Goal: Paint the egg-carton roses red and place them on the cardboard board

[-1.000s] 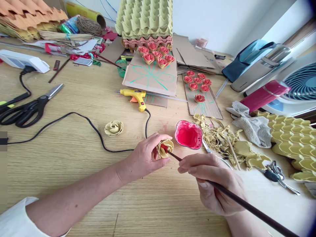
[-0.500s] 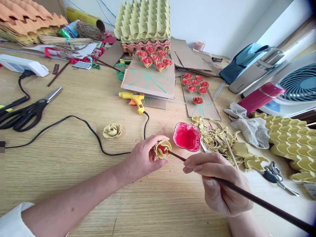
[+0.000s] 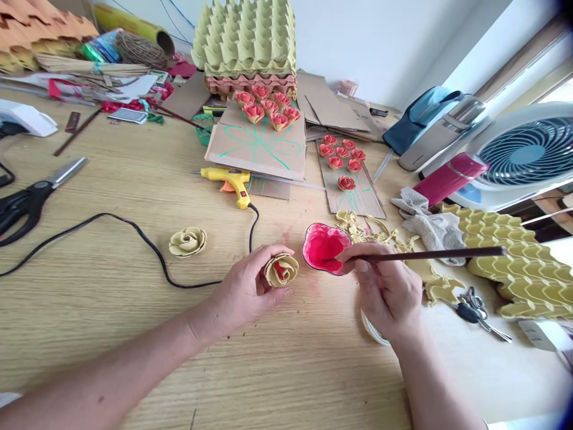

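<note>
Between the thumb and fingers of my left hand is a cream paper rose with red paint on its centre petals. My right hand grips a dark-handled paintbrush, its tip down in a small wavy-edged bowl of red paint. The bristles are hidden in the paint or too small to make out. Another cream rose, unpainted, lies on the table to the left of my left hand. Under my right wrist shows part of a round, pale rim.
A yellow glue gun and its black cord lie ahead. Red roses stand on cardboard pieces at the back. Scissors are at left; keys, paper scraps and a yellow egg tray at right. A fan stands behind.
My right hand has moved the paintbrush off the rose and into the red paint bowl, its handle now swung nearly level. The left hand keeps holding the rose. The view has shifted slightly right.
</note>
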